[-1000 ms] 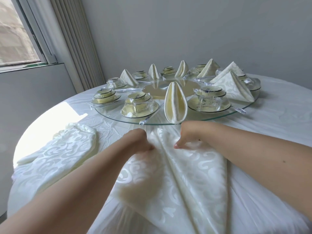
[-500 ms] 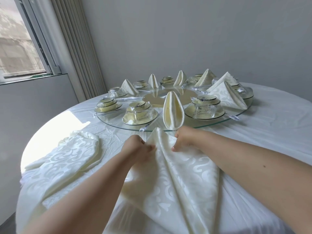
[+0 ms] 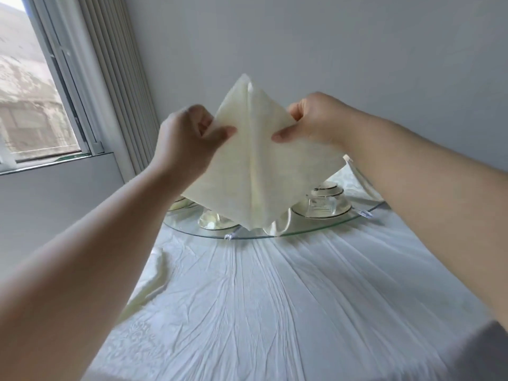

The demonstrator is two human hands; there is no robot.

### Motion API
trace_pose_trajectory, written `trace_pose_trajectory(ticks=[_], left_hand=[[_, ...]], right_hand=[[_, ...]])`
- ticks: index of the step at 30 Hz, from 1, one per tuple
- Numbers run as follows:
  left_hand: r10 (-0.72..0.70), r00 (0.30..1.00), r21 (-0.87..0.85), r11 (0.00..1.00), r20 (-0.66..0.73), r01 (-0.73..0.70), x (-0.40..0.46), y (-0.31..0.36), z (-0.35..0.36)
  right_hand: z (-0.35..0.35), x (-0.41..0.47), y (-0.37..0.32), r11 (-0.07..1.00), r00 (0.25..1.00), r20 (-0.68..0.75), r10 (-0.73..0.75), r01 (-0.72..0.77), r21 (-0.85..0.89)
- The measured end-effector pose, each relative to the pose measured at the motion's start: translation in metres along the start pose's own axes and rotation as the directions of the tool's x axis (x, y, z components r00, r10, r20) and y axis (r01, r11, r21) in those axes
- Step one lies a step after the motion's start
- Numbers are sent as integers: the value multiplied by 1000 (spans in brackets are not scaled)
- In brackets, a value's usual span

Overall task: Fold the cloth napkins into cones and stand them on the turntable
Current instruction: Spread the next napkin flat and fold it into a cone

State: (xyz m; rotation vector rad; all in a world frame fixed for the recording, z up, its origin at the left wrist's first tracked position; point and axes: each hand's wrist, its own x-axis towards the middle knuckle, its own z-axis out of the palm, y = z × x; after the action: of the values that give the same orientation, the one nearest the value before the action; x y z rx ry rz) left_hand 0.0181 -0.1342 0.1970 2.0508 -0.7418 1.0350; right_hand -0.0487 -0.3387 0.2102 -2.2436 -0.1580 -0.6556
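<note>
1. Nearest me, below my wrists, lies the white tablecloth [image 3: 275, 298], wrinkled in rays toward me. Off below my left forearm sits a spare pile of napkins [image 3: 154, 281], only partly in view.
2. My left hand [image 3: 187, 144] pinches the left corner of the napkin [image 3: 255, 166], thumb on the near face, fingers curled behind it. My right hand [image 3: 310, 119] grips the right corner the same way, thumb in front. Both hands are closed on cloth, not loose.
3. Between my hands the napkin hangs in the air as a diamond, one point up above my knuckles, one point down, with a centre seam running top to bottom. It touches nothing below, as far as I can tell.
4. To do this step well, I judge I should keep both pinches level so the seam stays straight, then bring my hands round toward each other behind it so the two wings curl into a cone. Uneven pull would likely skew the tip.
5. Beyond and below my fingers is the glass turntable [image 3: 316, 232]. A standing napkin cone [image 3: 277, 226] peeks out just under the hanging point, with a cup and saucer set [image 3: 324, 202] under my right hand.
6. I would aim for a bare stretch of rim and lower gently; the folded base needs to sit flat or the cone may topple.
</note>
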Motion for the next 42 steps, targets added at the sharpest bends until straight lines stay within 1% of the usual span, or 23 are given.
trace_pose_trajectory(ticks=[2, 4, 5, 6, 8, 9, 11, 13, 15, 16, 19, 20, 21, 22, 23, 24, 26, 28, 32, 34, 37, 39, 42], left_hand=[[40, 997, 5, 999, 64, -40, -22, 1, -5], [31, 979, 4, 999, 199, -32, -52, -4, -4], [9, 960, -8, 1000, 278, -7, -68, -8, -2], [-20, 933, -23, 999, 360, 30, -83, -11, -1], [-79, 855, -47, 992, 513, 120, -114, -13, 1], [-92, 814, -52, 988, 573, 148, -129, -14, 2], [-106, 743, -54, 980, 661, 189, -159, -15, 4], [-128, 669, -88, 956, 732, 279, -184, -16, 7], [-184, 615, -77, 925, 767, 373, -200, -18, 12], [-213, 606, -49, 921, 766, 385, -203, -21, 15], [-262, 631, 61, 945, 730, 322, -201, -25, 25], [-284, 624, 89, 942, 729, 324, -198, -27, 29], [-312, 604, 113, 932, 733, 345, -196, -28, 33], [-350, 576, 143, 917, 739, 373, -194, -30, 37], [-388, 550, 183, 902, 740, 390, -193, -31, 41], [-424, 529, 227, 889, 736, 397, -193, -33, 45], [-474, 509, 291, 870, 718, 398, -193, -39, 53], [-502, 504, 335, 859, 703, 388, -191, -45, 60], [-468, 546, 399, 882, 694, 250, -181, -51, 71], [-479, 536, 416, 876, 696, 242, -177, -55, 75], [-483, 545, 442, 871, 686, 215, -174, -62, 82], [-489, 544, 436, 869, 682, 234, -175, -66, 86], [-490, 556, 383, 872, 672, 306, -179, -70, 86]], right_hand=[[2, -20, 5, 1000, 997, 71, -6, 8, -26], [11, -43, 20, 995, 972, 233, 32, -9, -101], [18, -54, 30, 987, 940, 332, 72, -20, -156], [24, -66, 39, 983, 898, 426, 115, -41, -178], [35, -90, 56, 987, 781, 603, 162, -129, -97], [41, -102, 65, 981, 723, 669, 174, -187, -53], [49, -125, 81, 963, 647, 739, 186, -271, -5], [57, -143, 95, 941, 617, 760, 201, -337, 25], [64, -154, 103, 930, 611, 768, 194, -364, 55], [67, -157, 106, 921, 628, 753, 198, -382, 76], [75, -152, 109, 867, 665, 688, 291, -488, 105], [79, -148, 108, 889, 684, 654, 323, -457, 39], [82, -144, 108, 918, 710, 606, 359, -388, -89], [87, -140, 108, 920, 736, 553, 391, -314, -234], [93, -136, 107, 900, 764, 499, 408, -245, -361], [98, -133, 107, 870, 784, 455, 422, -209, -447], [108, -129, 108, 826, 803, 396, 445, -196, -529], [115, -125, 109, 793, 804, 375, 461, -183, -582], [124, -115, 113, 770, 829, 341, 443, -156, -619], [127, -111, 117, 756, 838, 325, 439, -149, -637], [130, -105, 120, 756, 831, 321, 454, -169, -632], [131, -102, 121, 763, 817, 324, 477, -201, -614], [133, -99, 124, 771, 799, 333, 500, -236, -591]])
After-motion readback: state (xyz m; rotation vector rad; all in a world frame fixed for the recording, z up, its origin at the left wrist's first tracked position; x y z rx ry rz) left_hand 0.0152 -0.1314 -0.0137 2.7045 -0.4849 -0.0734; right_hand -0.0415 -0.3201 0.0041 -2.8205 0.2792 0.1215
